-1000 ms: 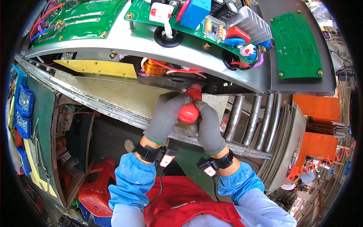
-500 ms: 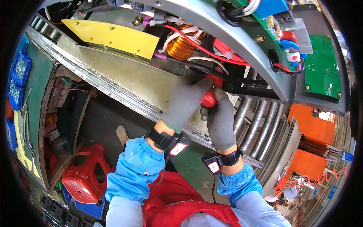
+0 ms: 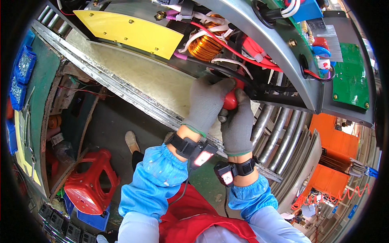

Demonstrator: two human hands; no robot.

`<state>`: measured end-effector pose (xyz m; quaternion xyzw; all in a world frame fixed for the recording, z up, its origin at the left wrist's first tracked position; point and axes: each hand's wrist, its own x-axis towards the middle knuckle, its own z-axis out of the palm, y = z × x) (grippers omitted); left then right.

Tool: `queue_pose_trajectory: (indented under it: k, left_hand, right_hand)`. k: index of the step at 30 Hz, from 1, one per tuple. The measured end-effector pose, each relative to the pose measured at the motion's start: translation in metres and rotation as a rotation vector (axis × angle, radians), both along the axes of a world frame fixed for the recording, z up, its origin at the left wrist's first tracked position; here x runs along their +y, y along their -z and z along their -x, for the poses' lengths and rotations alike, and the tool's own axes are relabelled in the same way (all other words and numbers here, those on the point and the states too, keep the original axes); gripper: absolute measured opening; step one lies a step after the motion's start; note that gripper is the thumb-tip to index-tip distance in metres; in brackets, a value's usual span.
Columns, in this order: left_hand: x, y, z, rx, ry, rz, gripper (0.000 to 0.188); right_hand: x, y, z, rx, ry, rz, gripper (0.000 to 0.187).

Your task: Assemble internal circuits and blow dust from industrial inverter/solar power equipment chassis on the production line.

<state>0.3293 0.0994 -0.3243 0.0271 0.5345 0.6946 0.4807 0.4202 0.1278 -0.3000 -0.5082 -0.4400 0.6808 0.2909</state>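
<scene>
on my remote feed i have both grey-gloved hands around a red rounded piece (image 3: 230,101), which sits on the near side of the copper coil (image 3: 204,48) and a little to its right. my left hand (image 3: 207,99) grasps the piece from the left, fingers curled round it; my right hand (image 3: 238,125) has its fingers closed on it from the right and near side. the piece's far end points toward a black cable (image 3: 210,65), which runs between the coil and my hands; i cannot tell what that end meets, as it is partly hidden. a red wire (image 3: 222,42) crosses beside the coil, and a yellow panel (image 3: 129,33) stands to the coil's left. right of the coil i see the curved metal housing (image 3: 259,40) and, well apart, a green circuit board (image 3: 351,79). metal rollers (image 3: 272,133) lie to the coil's right, on its near side. well to the coil's left are blue bins (image 3: 25,65), and a red stool (image 3: 86,196) stands far off on its near left.
</scene>
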Motion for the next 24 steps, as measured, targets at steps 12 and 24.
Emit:
queue_pose_trajectory:
  k: [12, 24]
  left_hand:
    - [0.001, 0.01, 0.002, 0.098, -0.007, -0.104, 0.023]
    - [-0.198, -0.042, -0.002, 0.349, 0.071, 0.015, 0.026]
  right_hand:
    - [0.01, 0.003, -0.001, 0.145, 0.057, 0.199, 0.021]
    - [-0.115, -0.068, -0.013, -0.296, -0.707, 0.183, 0.045]
